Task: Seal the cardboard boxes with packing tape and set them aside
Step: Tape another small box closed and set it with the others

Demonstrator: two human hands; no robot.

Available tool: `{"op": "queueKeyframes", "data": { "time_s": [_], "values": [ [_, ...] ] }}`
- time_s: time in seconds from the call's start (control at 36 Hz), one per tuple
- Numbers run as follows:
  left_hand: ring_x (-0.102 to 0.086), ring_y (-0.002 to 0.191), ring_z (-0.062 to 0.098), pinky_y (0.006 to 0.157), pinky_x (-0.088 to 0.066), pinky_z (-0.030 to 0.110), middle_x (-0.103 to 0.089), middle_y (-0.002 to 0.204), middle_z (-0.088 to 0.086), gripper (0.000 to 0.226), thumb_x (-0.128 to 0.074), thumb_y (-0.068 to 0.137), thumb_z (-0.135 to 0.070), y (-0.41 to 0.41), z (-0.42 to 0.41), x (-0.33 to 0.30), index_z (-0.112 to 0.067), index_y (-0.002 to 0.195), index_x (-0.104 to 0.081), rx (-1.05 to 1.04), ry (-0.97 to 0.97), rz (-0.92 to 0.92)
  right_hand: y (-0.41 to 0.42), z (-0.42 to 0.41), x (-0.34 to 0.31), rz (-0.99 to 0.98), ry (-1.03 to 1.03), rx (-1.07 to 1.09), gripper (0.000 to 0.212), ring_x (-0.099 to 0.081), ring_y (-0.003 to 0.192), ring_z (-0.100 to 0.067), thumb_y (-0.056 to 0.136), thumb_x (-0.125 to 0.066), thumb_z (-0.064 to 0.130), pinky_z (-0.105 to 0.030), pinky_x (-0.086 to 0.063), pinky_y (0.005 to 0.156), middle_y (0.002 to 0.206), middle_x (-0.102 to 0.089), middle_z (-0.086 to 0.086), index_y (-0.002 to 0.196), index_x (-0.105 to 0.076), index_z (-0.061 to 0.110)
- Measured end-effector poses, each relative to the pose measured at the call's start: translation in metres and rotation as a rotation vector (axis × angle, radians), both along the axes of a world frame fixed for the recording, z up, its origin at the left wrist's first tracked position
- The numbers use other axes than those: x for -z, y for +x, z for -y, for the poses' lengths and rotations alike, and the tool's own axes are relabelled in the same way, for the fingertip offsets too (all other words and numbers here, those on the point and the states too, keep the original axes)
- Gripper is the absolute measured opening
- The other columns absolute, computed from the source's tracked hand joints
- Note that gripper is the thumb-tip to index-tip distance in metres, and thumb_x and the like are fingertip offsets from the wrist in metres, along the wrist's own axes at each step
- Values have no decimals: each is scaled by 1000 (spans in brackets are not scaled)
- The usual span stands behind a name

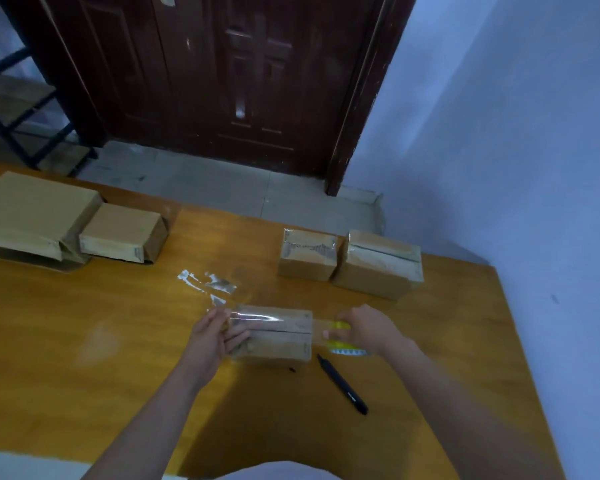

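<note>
Both hands stretch tape [257, 315] across box [274, 341].

Bare table [84, 341] lies open left of the near cardboard box [274, 337]; a black pen [342, 384] (just right of it) and two taped boxes [347, 261] behind crowd the other sides.

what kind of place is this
Probably a plain back room used for packing parcels: taped cardboard boxes on an orange wooden table, a dark wooden door, a metal shelf rack and bare concrete floor.
</note>
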State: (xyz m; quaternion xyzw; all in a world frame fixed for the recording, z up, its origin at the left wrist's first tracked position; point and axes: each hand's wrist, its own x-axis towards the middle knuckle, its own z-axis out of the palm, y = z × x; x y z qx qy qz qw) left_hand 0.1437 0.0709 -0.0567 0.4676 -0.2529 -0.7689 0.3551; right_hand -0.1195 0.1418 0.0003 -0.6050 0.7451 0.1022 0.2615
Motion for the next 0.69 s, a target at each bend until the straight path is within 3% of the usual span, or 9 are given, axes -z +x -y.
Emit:
{"op": "queueKeyframes", "data": {
  "time_s": [0.08, 0.17, 0.31, 0.42, 0.5, 0.69],
  "values": [
    [-71, 90, 30, 77, -59, 32, -57, 105, 13, 15, -40, 102, -19, 1, 0, -2, -6, 103, -46, 37, -10, 8, 4, 2, 6, 4, 12, 18, 65, -62, 101, -20, 88, -47, 62, -25, -47, 74, 118, -65, -6, 134, -52, 16],
    [-72, 83, 29, 81, -58, 37, -63, 93, 15, 19, -38, 102, -21, 1, 1, -6, -9, 90, -45, 61, -24, 39, 5, 3, 10, 14, 30, 39, 65, -62, 100, -20, 88, -47, 63, -27, -49, 75, 117, -65, -6, 133, -52, 17],
    [-71, 73, 25, 70, -60, 33, -49, 76, 4, 25, -37, 103, -21, 1, 3, -4, -12, 81, -44, -1, -9, 30, 10, 8, 12, 19, 44, 44, 64, -62, 96, -19, 88, -47, 63, -26, -47, 68, 111, -66, -5, 131, -54, 17],
    [-71, 71, 23, 71, -60, 32, -49, 69, 0, 25, -38, 103, -21, 2, 3, -3, -15, 80, -46, -16, -22, 37, 14, 13, 13, 36, 72, 44, 61, -60, 84, -16, 87, -48, 63, -27, -49, 66, 101, -66, -2, 128, -56, 19],
    [-72, 68, 23, 68, -59, 30, -50, 66, 0, 27, -38, 103, -20, 3, 2, -1, -15, 77, -42, -1, -81, 114, 18, 16, 16, 50, 105, 31, 58, -54, 79, -14, 89, -47, 61, -24, -41, 59, 100, -65, -2, 130, -55, 20],
    [-72, 68, 23, 68, -60, 31, -64, 64, 7, 24, -37, 103, -20, 3, -2, 3, -13, 80, -41, 91, -289, 308, 16, 22, 20, 47, 175, 29, 58, -58, 91, -19, 90, -47, 59, -26, -42, 68, 109, -64, -6, 131, -53, 17]
  ]
}}
